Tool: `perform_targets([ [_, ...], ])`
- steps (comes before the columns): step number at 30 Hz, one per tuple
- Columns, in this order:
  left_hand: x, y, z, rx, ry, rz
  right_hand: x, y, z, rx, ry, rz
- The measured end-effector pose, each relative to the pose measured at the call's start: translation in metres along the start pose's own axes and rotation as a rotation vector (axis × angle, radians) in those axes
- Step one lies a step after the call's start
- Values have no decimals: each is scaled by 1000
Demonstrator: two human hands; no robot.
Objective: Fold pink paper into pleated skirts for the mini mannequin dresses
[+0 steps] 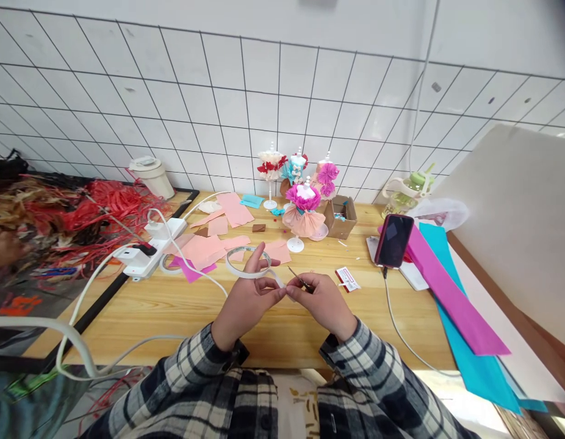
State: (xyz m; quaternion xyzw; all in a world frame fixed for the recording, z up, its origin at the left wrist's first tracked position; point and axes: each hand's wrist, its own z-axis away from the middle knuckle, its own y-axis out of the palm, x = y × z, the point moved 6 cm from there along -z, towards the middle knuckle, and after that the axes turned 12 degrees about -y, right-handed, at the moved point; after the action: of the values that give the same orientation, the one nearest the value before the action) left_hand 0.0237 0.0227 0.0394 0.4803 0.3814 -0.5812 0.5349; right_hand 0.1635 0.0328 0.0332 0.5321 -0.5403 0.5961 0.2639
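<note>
My left hand has a roll of white tape hooked over its fingers, the ring standing up from the hand. A short strip runs from the roll down to my fingertips. My right hand meets the left at the strip's end, thumb and finger pinched on it. Small scissors stick out of the right hand, their points toward the upper left and the handles mostly hidden in the palm. Just beyond stands a mini dress form in a magenta and peach paper dress.
Peach paper pieces lie left of my hands. Behind are more dress forms and a cardboard box. A phone and long crepe paper sheets are at right. At left are a power strip and another person's hand.
</note>
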Motion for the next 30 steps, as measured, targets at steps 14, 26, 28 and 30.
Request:
perform_targets([
  [14,9,0,8,30,-161,-50,11,-1,5,20,-230,240],
  [26,6,-9,-1,-85,-42,-124,16,-13,33,-34,-151,273],
  [28,4,-9,0,-79,-17,-140,17,-4,39,57,-121,283],
  [30,1,-7,1,-78,-13,-138,16,2,42,99,-102,321],
])
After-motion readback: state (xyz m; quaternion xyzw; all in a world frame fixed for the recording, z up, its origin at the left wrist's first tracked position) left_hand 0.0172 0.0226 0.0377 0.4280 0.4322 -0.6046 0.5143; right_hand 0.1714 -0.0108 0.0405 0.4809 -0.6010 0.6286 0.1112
